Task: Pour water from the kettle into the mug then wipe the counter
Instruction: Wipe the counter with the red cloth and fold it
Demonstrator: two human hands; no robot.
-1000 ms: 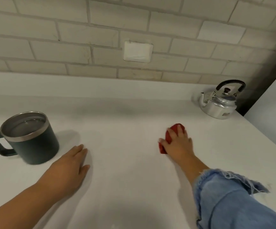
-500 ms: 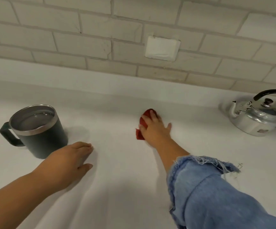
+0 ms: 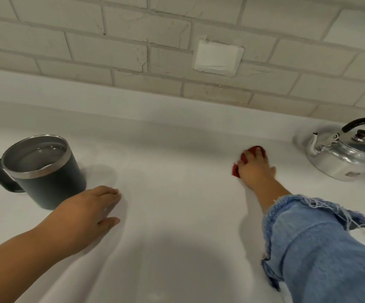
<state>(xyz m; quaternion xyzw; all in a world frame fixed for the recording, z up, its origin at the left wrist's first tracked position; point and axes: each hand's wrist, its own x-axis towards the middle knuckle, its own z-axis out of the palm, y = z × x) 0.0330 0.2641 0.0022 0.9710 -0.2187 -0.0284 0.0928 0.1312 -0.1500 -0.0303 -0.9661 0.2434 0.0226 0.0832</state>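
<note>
Here, a white counter (image 3: 177,248) under a pale brick wall (image 3: 111,40), the right hand (image 3: 256,169) on a red cloth (image 3: 235,170).
A frayed denim sleeve (image 3: 319,248) comes in from 4 o'clock. The dark mug (image 3: 52,182), water in it, stands at 9 o'clock, handle turned left; the metal kettle (image 3: 341,158) sits upright at 3 o'clock. The left hand (image 3: 87,211) lies flat just beside the mug, fingers straight, holding nothing. At 2 o'clock the right hand presses the red cloth down with extended fingers, near the kettle but apart from it. A blank wall plate (image 3: 217,56) sits at 12 o'clock.

Soft even light, faint shadows, wide-angle edge bending, slight blur
</note>
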